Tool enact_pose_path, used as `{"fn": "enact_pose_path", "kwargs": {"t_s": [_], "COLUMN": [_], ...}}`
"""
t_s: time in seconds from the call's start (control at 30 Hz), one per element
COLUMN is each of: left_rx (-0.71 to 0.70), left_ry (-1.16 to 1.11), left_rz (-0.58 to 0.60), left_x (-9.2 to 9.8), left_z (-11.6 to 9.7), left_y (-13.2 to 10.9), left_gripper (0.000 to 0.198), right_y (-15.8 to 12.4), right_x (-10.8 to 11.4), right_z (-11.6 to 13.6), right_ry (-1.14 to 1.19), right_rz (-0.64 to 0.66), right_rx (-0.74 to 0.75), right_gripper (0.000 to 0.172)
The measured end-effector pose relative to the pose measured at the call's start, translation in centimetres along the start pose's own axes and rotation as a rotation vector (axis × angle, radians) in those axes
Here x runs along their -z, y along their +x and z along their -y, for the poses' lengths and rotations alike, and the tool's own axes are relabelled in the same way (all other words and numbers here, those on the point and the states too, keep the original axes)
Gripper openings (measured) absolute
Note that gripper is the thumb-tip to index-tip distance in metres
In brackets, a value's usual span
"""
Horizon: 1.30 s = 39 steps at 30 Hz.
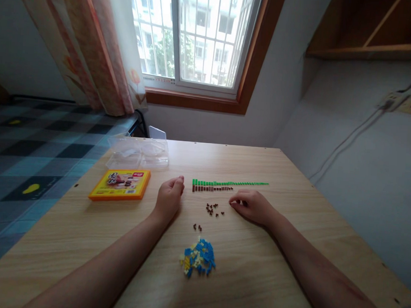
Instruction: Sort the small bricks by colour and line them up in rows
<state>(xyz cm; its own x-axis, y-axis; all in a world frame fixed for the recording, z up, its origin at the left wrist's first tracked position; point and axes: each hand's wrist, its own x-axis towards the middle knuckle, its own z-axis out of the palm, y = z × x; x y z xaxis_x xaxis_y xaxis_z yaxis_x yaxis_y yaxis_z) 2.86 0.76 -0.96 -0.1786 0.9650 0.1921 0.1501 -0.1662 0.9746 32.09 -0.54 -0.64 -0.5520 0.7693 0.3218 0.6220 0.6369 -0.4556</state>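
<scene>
Closed into a fist, my left hand [170,196] rests on the table left of the rows; whatever it may hold is hidden. My right hand [253,206] lies beside the right end of the brown row, thumb and fingers pinched together, any piece between them too small to make out. Green bricks [229,184] form a long line, sorted from larger at left to smaller at right. Just in front of it runs a shorter line of brown bricks [210,188]. Loose small brown bricks [212,209] lie between my hands. Nearer me is a pile of blue and yellow bricks [199,257].
An orange-yellow box [120,184] sits on the table [253,278] at left, with clear plastic trays [138,152] behind it. A bed [45,149] stands left of the table. Behind are a window [198,37] and curtain [100,45]; a cable [345,141] hangs along the right wall.
</scene>
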Motion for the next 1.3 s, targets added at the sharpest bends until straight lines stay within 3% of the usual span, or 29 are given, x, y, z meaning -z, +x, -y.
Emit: {"fn": "enact_pose_path", "kwargs": {"t_s": [0.5,0.87,1.3], "left_rx": [-0.002,-0.004,-0.028], "left_ry": [-0.001,0.016,0.058], "left_rz": [0.004,0.012,0.005], "left_x": [0.1,0.1,0.0], "left_z": [0.1,0.3,0.0], "left_y": [0.1,0.3,0.2], "left_gripper": [0.043,0.044,0.044], "right_y": [0.3,1.1,1.9], "right_x": [0.0,-0.3,-0.9], "right_z": [-1.3,-3.2,-2.9], "right_ry": [-0.039,-0.199,-0.23], "right_rz": [0.02,-0.142,-0.151], "right_rx": [-0.119,-0.388,-0.402], "right_gripper": [0.013,0.017,0.019]}}
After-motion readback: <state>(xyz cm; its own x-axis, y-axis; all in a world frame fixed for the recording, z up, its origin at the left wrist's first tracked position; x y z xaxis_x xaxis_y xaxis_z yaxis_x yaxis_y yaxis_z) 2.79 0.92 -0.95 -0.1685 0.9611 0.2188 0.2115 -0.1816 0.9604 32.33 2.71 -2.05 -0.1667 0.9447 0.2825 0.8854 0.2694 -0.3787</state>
